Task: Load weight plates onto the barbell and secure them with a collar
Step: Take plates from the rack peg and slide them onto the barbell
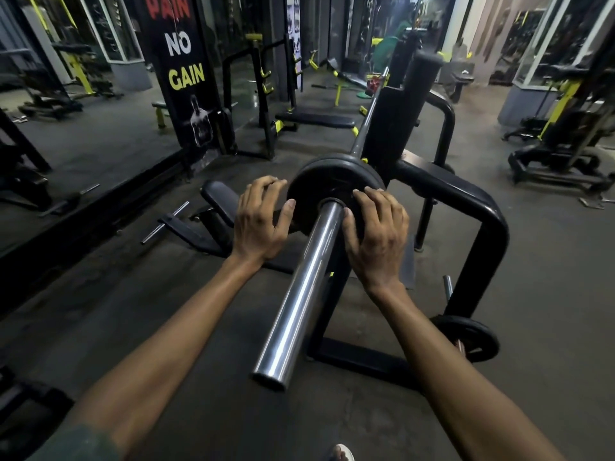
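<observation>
A chrome barbell sleeve [299, 294] points toward me from a black rack. A black weight plate [324, 181] sits far down the sleeve, with the edge of a second plate just behind it. My left hand [259, 221] grips the plate's left rim, fingers curled over the edge. My right hand [376, 227] presses flat on the plate's right face next to the sleeve. No collar is visible on the bar. The thin bar shaft [369, 111] runs away past the rack upright.
The black tubular rack frame [479, 207] bends around on the right. A small black plate [472, 337] hangs on a peg low at the right. A bench [316, 119] and a floor attachment [186, 224] lie to the left. A "NO GAIN" banner [181, 61] stands behind.
</observation>
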